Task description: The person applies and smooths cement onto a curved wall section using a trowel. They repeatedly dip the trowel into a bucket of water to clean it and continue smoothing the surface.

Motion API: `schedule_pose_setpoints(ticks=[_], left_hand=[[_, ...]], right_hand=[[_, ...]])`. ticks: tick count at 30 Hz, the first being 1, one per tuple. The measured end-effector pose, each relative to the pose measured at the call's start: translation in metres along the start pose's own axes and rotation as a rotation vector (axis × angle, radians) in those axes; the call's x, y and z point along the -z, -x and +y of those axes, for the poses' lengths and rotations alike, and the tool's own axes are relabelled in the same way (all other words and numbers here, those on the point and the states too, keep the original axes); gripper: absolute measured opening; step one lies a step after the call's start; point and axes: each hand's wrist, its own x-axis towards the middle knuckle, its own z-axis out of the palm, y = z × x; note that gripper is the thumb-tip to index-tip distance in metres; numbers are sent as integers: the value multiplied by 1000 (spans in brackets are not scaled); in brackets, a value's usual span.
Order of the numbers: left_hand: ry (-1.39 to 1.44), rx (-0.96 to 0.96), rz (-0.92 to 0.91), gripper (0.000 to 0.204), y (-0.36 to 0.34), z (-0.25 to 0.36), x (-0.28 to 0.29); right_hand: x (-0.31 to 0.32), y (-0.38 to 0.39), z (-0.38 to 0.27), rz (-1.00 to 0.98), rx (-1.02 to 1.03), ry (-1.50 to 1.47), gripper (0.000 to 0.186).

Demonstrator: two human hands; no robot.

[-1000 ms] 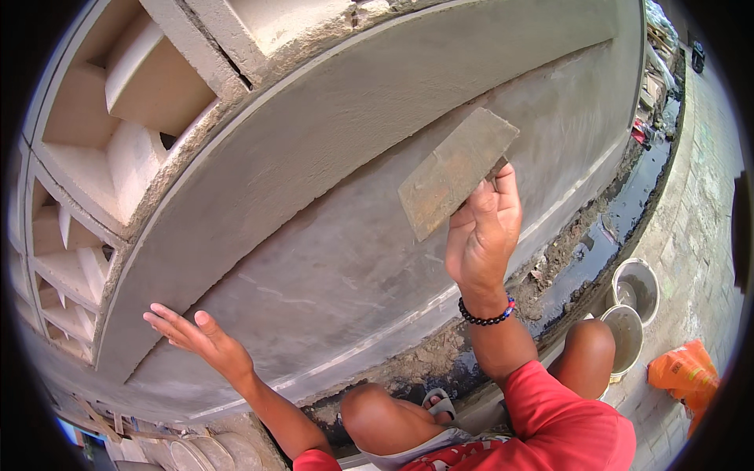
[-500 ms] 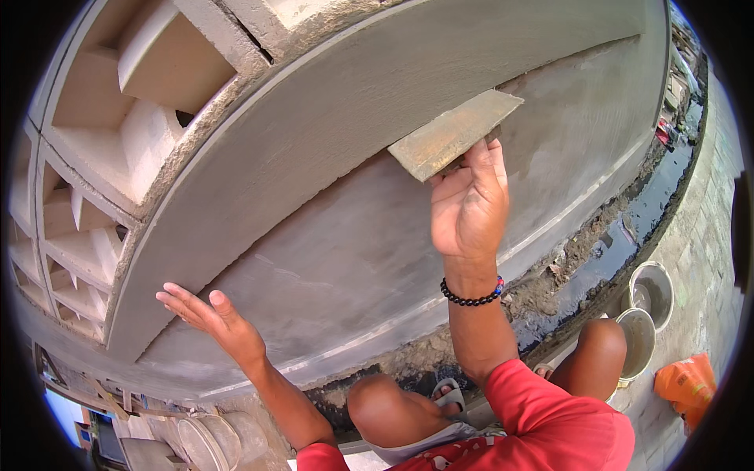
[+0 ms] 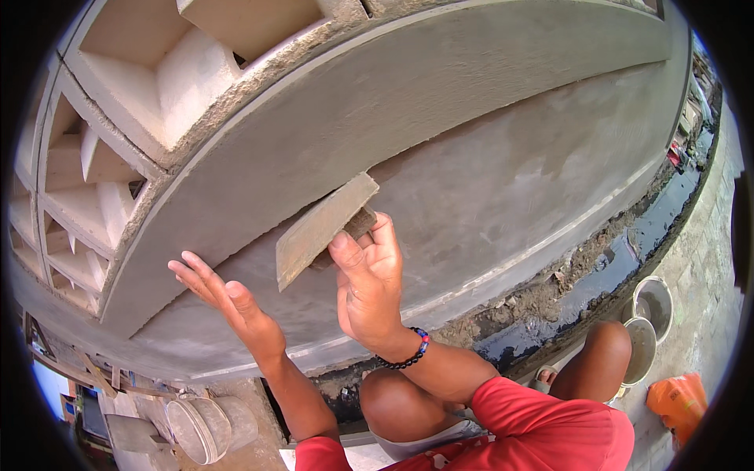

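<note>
The float (image 3: pixel 323 228), handle gripped in the right hand (image 3: pixel 371 294), has swung left along the wall (image 3: pixel 503 188) toward the open, empty left hand (image 3: pixel 239 310), apparently putting the surface beside it within reach.

Head view: wide fisheye, left of the pair on your head; looks down and forward, close over your left hand (image 3: pixel 250 315) and right hand (image 3: pixel 371 301), onto the grey wall (image 3: pixel 518 173)
</note>
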Motion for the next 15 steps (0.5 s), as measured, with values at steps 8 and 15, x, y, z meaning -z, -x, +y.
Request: schedule_pose_setpoints(ticks=[8,15], left_hand=[[73,24,52,73,1,3,3],[247,-61,85,73,1,-4,6]], right_hand=[[38,-28,-79,107,662,628,38],[6,-56,-54,37,1022,1358,31]])
